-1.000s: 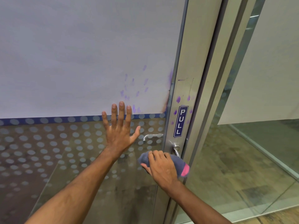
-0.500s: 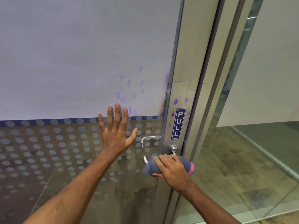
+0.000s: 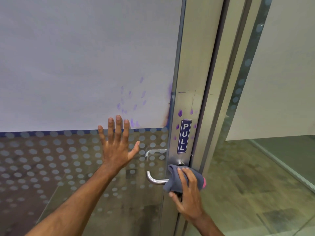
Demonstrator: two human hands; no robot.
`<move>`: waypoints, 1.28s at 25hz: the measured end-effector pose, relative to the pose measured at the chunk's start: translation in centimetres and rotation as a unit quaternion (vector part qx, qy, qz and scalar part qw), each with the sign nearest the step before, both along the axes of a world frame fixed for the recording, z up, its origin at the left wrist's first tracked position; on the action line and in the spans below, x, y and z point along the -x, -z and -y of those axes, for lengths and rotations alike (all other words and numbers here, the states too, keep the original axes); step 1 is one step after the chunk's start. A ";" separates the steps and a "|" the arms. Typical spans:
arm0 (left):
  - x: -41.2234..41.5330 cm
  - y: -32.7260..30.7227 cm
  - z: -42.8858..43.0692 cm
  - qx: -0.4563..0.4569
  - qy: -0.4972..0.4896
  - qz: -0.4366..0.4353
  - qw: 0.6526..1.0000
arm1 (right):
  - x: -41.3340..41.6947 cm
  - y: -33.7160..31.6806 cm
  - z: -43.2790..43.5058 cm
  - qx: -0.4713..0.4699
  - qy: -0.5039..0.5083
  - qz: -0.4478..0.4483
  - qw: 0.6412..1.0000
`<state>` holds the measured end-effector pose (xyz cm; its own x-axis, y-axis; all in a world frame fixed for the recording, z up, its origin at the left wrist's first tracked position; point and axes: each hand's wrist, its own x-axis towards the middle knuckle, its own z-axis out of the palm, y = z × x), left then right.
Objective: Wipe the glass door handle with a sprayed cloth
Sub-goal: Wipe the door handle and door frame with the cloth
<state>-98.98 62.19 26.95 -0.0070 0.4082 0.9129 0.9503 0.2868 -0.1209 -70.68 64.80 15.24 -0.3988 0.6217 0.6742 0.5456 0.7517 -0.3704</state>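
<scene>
A curved silver lever handle (image 3: 154, 180) sticks out from the metal door stile (image 3: 187, 103). My right hand (image 3: 188, 196) grips a grey cloth with a pink edge (image 3: 177, 182) wrapped round the handle's inner end, near its round base (image 3: 180, 162). The handle's bent free end shows bare to the left of the cloth. My left hand (image 3: 117, 145) lies flat and spread on the glass door (image 3: 51, 167), left of the handle.
A blue PULL label (image 3: 184, 136) sits above the handle, with purple smudges around it. A second handle (image 3: 153, 152) shows through the dotted glass. White film covers the upper pane. To the right stand the door frame and another glass panel (image 3: 272, 150).
My right hand has slid the cloth rightward along the handle toward the stile, uncovering the handle's curved end. My left hand has stayed pressed on the glass.
</scene>
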 end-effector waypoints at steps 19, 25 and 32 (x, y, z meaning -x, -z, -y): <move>0.2 0.2 -0.2 -0.008 -0.005 -0.016 1.000 | 5.0 -2.4 2.6 0.222 0.031 -0.414 0.882; 0.4 0.3 -0.4 -0.010 0.000 -0.017 1.000 | 4.3 -2.7 1.7 0.064 0.003 -0.140 0.988; 0.2 0.1 -0.2 -0.008 0.001 -0.013 1.000 | 5.6 -2.1 2.9 0.230 0.012 -0.402 0.886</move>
